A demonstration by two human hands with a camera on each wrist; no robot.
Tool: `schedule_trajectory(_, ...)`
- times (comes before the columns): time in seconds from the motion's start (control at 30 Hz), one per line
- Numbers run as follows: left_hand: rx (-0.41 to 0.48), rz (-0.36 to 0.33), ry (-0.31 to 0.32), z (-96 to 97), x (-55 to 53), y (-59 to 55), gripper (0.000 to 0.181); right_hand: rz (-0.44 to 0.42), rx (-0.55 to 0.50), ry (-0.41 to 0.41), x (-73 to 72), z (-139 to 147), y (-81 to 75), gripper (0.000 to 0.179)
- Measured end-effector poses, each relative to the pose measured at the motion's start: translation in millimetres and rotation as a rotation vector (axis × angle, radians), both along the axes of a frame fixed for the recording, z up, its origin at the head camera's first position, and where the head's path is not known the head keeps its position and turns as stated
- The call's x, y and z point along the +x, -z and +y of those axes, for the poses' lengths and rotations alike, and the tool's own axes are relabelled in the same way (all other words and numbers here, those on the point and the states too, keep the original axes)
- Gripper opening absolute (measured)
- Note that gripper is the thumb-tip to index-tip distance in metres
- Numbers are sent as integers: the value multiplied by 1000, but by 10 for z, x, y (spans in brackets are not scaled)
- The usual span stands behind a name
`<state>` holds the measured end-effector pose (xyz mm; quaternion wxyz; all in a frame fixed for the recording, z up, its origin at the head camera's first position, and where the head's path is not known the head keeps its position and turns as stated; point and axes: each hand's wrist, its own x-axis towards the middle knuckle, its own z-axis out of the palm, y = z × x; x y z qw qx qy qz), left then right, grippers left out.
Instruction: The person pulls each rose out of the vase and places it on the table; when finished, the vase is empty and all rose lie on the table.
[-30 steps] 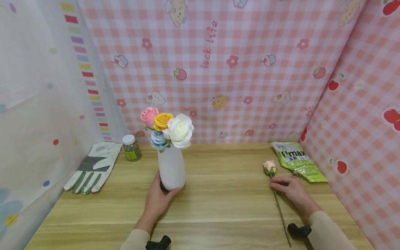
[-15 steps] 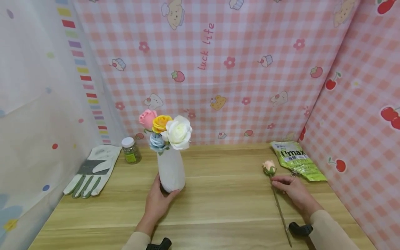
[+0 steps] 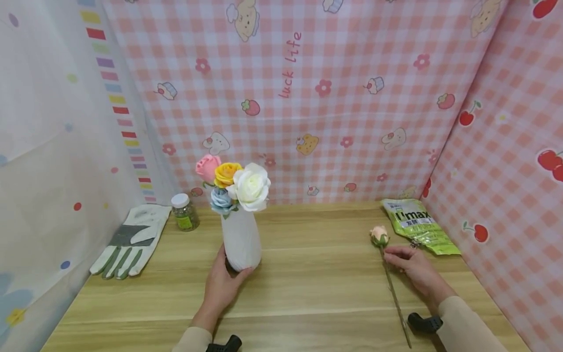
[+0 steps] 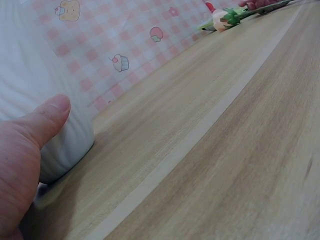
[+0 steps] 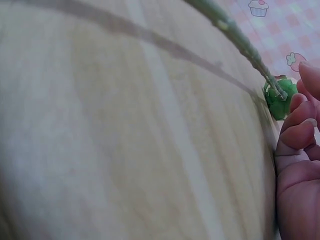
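My left hand [image 3: 222,283] grips the lower part of a white ribbed vase [image 3: 242,239], its thumb across the front in the left wrist view. Artificial roses fill the vase: a pink rose [image 3: 208,167], a yellow rose [image 3: 227,174], a blue rose [image 3: 221,200] and a large white rose [image 3: 252,187]. On the right, a peach rose [image 3: 379,235] with a long stem [image 3: 396,298] lies on the table. Loosely bent, the fingers of my right hand [image 3: 415,271] lie just right of that stem, below the bloom. In the right wrist view, the stem [image 5: 235,37] passes outside them.
A white and green glove [image 3: 132,239] lies at the left of the wooden table [image 3: 308,283]. Behind the vase's left side stands a lidded jar [image 3: 185,213]. At the back right, a green pouch [image 3: 420,227] lies by the checked side wall.
My right fingertips have shifted slightly right, off the peach rose's stem, which stays on the table. The left hand keeps its grip on the vase. The head view has shifted slightly.
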<state>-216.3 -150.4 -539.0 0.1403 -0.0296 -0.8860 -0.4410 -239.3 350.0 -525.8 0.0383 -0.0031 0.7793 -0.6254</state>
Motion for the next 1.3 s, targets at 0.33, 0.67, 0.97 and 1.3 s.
schedule_trajectory(0.33,0,9,-3,20,-3,8,104,-35,-142,47,58,64,-158,33)
schedule_trajectory(0.67,4,-5,-16,40,39,-3,103,62,85,7,51,-59,-515,45)
schedule_trajectory(0.97,9,-8,-9,43,23,-18,102,165,82,-54,-41,-555,-909,39)
schedule_trajectory(1.3,24,-26,-7,13,24,-29,103,257,-10,-170,-103,-1360,-1324,39)
